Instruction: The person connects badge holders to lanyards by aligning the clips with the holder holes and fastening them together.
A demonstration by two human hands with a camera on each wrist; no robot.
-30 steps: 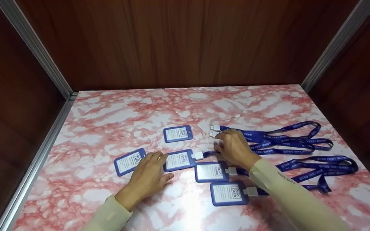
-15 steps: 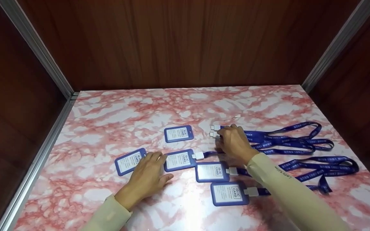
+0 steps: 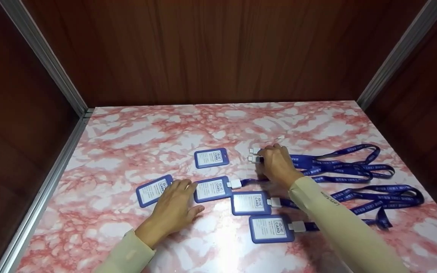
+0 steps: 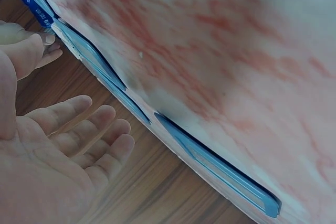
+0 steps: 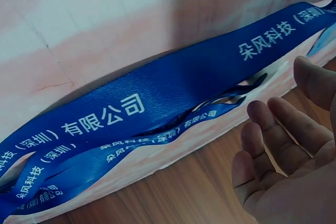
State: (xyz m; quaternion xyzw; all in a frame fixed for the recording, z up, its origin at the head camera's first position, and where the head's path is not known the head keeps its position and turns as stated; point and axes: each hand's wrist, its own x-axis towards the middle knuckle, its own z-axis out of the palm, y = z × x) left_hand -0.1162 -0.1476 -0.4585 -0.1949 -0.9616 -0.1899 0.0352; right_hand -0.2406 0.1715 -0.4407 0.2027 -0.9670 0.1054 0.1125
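Over the gap between a tilted blue ID card holder and a second card holder, my left hand hovers with relaxed fingers, overlapping both in the head view. The left wrist view shows its fingers loosely spread above the first holder. My right hand is at the clip ends of two loose blue lanyards, fingertips right by the white clips. Loosely bent, its fingers and thumb lie beside the wide printed lanyard strap in the right wrist view, gripping nothing.
A lone card holder lies behind the left hand. Two clipped holders, the upper one and the front one, lie nearer me, their lanyards running right. Brown panels enclose the marbled table.
My right hand has edged slightly forward by the clips, its thumb drawn in closer under the fingers. The left hand, card holders and lanyards stay put.
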